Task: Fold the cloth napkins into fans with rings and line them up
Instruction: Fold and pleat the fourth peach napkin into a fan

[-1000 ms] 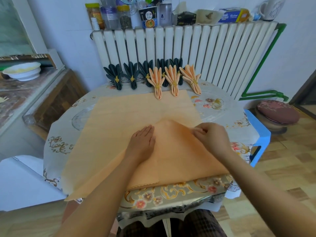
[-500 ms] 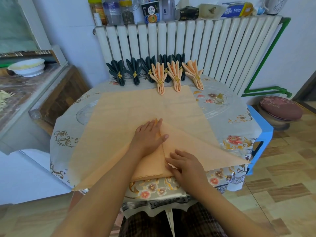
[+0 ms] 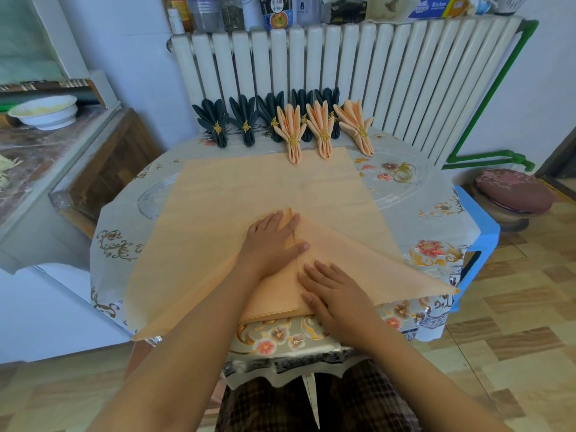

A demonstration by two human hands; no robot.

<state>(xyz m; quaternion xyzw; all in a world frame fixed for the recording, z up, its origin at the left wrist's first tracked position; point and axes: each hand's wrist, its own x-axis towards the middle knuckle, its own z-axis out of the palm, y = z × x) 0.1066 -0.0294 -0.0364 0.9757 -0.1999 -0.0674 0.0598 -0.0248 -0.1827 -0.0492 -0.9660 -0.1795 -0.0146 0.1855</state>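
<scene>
1. Right hand (image 3: pixel 335 288) lies flat, fingers straight, pressing the folded corner of the peach napkin (image 3: pixel 237 194) at the table's (image 3: pixel 436 219) near edge.
2. Left hand (image 3: pixel 271 241) lies flat, fingers spread, on the centre seam, gripping nothing.
3. A loose gold ring (image 3: pixel 404 173) lies to the right, apart from the napkin.
4. Finished fans (image 3: pixel 291 126) stand in a row by the radiator (image 3: pixel 374 73).

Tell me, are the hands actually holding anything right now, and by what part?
Nothing is gripped. The left hand and right hand both lie flat, fingers straight, pressing the folded-in flaps of the orange napkin along the centre seam.
</scene>
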